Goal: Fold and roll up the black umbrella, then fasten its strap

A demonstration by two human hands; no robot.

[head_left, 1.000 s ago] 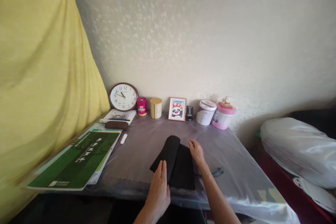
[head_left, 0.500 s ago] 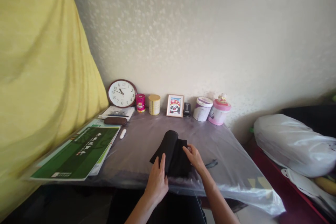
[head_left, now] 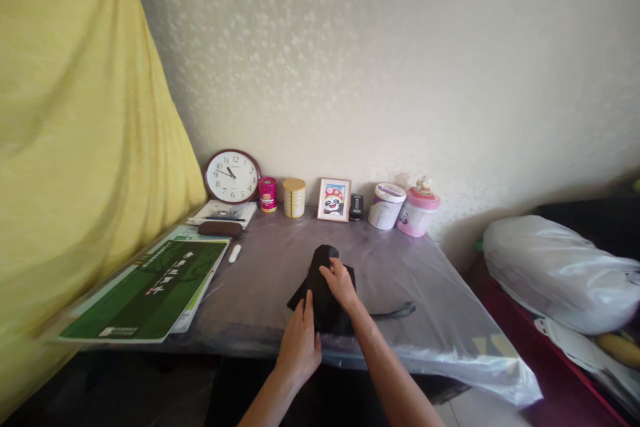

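One black cloth, partly rolled, lies on the table right under the fingers of both hands; the left hand reaches forward, back up, its fingers nearly straight with a narrow gap between them, tips on the cloth's near left part; the right hand crosses in from the right, wrist angled leftward, fingers bent and thumb close to them, over the roll's upper right; whether either hand pinches fabric I cannot tell. One dark strap runs out to the right of the right fingers, its inner end hidden behind the forearm.

Beyond the fingertips, along the wall, stand two cans, one pink and one yellow-lidded; one frame with a panda picture; one black object; and two lidded tubs, one white and one pink, with one figurine on the pink lid; what the cans and tubs hold is hidden.

Left of the left fingers lie one white stick, one brown case and one green book on papers; farther off leans one clock; well right of the right fingers sits one whitish bag, contents unseen.
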